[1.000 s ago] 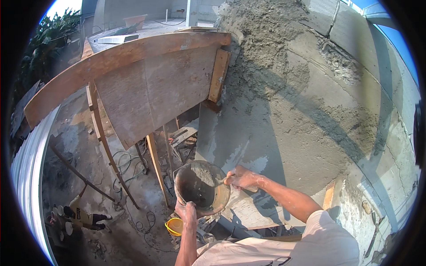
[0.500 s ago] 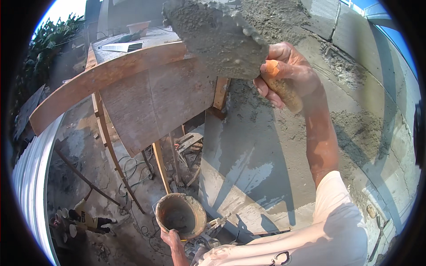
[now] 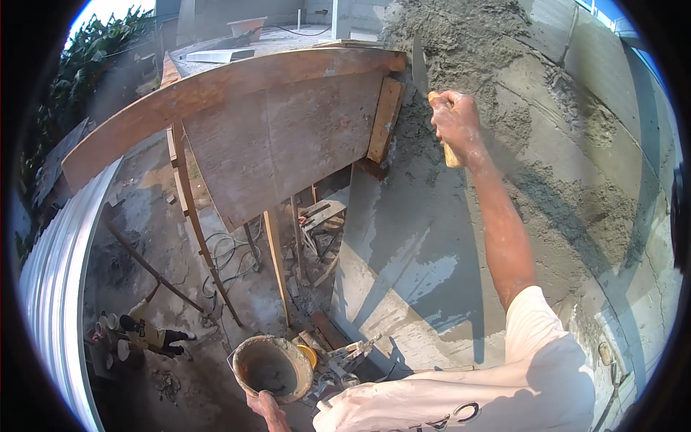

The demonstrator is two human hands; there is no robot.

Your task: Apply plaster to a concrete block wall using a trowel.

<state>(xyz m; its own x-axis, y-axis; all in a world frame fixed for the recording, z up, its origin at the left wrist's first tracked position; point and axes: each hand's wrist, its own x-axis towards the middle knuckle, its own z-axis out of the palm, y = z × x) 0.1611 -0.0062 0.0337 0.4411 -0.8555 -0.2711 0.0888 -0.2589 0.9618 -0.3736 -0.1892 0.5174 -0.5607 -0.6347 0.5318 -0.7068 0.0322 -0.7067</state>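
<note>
While hands (image 3: pixel 458 124) (image 3: pixel 268 409) hold trowel (image 3: pixel 419 68) right, bucket (image 3: pixel 259 351) left, dark lettering (image 3: pixel 466 412) on pale shirt (image 3: pixel 425 392)

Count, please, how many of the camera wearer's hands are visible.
2: the left hand holds the bucket low in the picture; the right hand grips the trowel by its handle, higher and rightward. Some fingers are hidden.

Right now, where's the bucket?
In the head view, the bucket is low and left of centre, held near its lower edge by the left hand, with a yellow container peeking out at its right.
</note>
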